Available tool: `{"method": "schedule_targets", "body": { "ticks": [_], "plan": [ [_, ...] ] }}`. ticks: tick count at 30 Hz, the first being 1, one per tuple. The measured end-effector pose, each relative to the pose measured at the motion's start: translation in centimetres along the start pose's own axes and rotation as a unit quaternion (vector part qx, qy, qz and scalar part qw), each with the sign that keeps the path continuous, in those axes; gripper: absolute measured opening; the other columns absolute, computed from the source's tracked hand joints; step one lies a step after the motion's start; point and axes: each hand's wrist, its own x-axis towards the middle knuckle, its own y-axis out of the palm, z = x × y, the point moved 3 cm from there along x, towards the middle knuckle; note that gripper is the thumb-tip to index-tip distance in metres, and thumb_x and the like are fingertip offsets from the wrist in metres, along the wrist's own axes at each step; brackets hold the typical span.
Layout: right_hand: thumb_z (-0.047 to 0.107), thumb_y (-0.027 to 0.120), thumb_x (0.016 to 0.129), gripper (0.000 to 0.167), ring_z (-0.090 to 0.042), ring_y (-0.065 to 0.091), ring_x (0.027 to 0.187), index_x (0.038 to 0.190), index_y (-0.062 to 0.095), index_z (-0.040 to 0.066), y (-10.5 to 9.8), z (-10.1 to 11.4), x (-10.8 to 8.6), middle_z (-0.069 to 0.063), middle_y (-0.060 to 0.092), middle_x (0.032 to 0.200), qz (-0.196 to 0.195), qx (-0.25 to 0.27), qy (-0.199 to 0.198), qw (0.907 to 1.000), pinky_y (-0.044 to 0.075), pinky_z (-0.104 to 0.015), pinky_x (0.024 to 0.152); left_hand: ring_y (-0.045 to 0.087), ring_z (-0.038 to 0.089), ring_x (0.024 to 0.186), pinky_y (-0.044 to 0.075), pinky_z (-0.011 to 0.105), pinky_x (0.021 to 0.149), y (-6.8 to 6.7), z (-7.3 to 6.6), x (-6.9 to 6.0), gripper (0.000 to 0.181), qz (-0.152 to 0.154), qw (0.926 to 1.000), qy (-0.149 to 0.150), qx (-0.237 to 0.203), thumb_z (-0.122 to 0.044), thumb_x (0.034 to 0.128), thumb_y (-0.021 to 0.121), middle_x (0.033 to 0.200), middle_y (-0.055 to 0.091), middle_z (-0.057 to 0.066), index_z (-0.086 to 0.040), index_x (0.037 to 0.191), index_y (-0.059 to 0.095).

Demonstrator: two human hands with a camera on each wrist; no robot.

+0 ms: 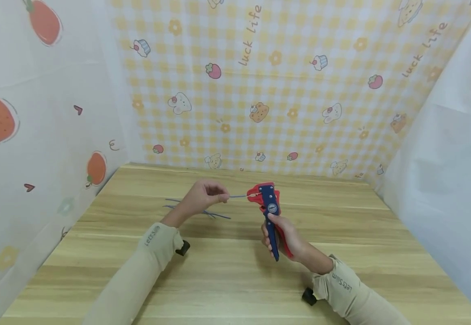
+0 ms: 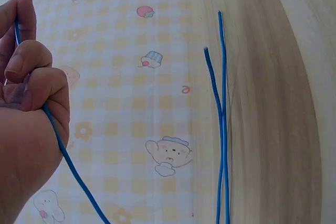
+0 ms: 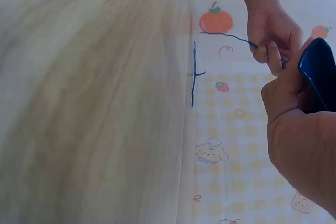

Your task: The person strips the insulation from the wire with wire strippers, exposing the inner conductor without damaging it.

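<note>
The checked backdrop [image 1: 235, 90] reads "luck life" twice, and both sleeves [image 1: 137, 275] bear lettering beginning "Lets".

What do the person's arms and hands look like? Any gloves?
No gloves: the left hand and right hand are bare. The left sleeve and right sleeve are long and beige, with dark lettering near the wrists. A small black block shows by each cuff.

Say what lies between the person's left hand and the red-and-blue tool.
In the head view, a stretch of blue wire spans the gap from the left hand to the red-and-blue tool; no other object shows between them.
</note>
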Motion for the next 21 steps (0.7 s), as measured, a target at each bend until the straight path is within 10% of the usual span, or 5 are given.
{"method": "schedule_targets", "body": {
  "ticks": [21],
  "plan": [
    [0.037,0.027,0.107,0.047,-0.009,0.058,0.057,0.081,0.056,0.011,-0.5,0.4,-0.5,0.003,0.059,0.068,0.001,0.012,0.001,0.9999,0.053,-0.027,0.051,0.067,0.017,0.079,0.057,0.04,0.078,-1.6,0.5,-0.7,0.01,0.017,0.9998,-0.008,0.003,-0.007,0.0941,0.068,0.092,0.069,0.023,0.002,0.096,0.071]
  ]
}}
